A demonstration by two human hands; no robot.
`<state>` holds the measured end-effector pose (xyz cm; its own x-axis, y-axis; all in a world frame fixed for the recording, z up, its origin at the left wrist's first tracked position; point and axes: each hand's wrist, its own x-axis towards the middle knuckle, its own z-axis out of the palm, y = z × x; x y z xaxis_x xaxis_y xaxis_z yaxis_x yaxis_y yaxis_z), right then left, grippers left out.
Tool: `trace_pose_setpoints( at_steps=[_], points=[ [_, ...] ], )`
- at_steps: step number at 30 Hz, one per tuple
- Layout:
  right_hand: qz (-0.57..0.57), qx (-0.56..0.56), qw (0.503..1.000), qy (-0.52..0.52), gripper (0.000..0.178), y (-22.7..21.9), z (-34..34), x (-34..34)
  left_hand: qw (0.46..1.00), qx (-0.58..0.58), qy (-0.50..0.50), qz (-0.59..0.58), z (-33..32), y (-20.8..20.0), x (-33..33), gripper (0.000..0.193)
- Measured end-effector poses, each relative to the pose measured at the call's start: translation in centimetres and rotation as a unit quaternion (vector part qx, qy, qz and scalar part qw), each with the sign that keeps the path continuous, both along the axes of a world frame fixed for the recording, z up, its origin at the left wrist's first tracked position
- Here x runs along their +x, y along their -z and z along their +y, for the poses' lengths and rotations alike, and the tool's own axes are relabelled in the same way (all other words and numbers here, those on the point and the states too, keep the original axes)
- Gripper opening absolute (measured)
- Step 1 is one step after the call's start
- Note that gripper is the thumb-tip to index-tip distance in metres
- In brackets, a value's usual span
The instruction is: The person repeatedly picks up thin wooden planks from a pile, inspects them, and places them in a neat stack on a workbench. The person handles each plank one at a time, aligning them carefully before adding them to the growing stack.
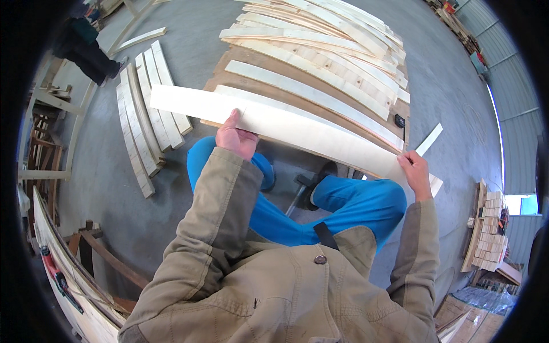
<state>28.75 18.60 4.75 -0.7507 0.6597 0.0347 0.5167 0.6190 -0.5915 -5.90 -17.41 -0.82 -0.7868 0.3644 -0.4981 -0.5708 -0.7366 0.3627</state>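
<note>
The left hand [237, 137], half curled, is gripping a board [309, 132] spanning the near edge of the table [226, 80] — a tape [399, 120] is lying by the right edge — while the right hand [417, 173] is pinching the board near its right end.

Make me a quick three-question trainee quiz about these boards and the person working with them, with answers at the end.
1. What are the left hand and right hand holding together?
2. Which colour are the person's trousers? A) red B) blue C) green
3. True or false: a small black tool lies near the right-hand ends of the piled boards.

Key: 1. A long pale board. 2. B. 3. True.
</note>
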Motion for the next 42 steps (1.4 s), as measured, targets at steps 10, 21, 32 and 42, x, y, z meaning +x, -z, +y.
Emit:
trace_pose_setpoints(
  at_steps=[10,21,32,42],
  points=[
    [0.014,0.033,0.999,-0.024,0.03,0.6,0.8,-1.7,0.998,-0.061,0.034,0.0,-1.7,4.8,-4.1,0.034],
    [0.033,-0.016,0.999,0.005,0.031,-0.2,-0.2,-1.3,0.996,-0.062,0.052,0.025,-3.5,9.6,-7.8,0.029],
    [0.075,-0.129,0.987,0.058,0.047,1.0,1.1,-0.4,0.975,-0.053,0.194,0.099,-3.4,5.4,-5.6,0.028],
    [0.066,-0.081,0.995,-0.003,0.03,1.7,2.2,-2.3,0.979,-0.075,0.106,0.158,-1.0,0.6,-3.4,0.032]
  ],
)
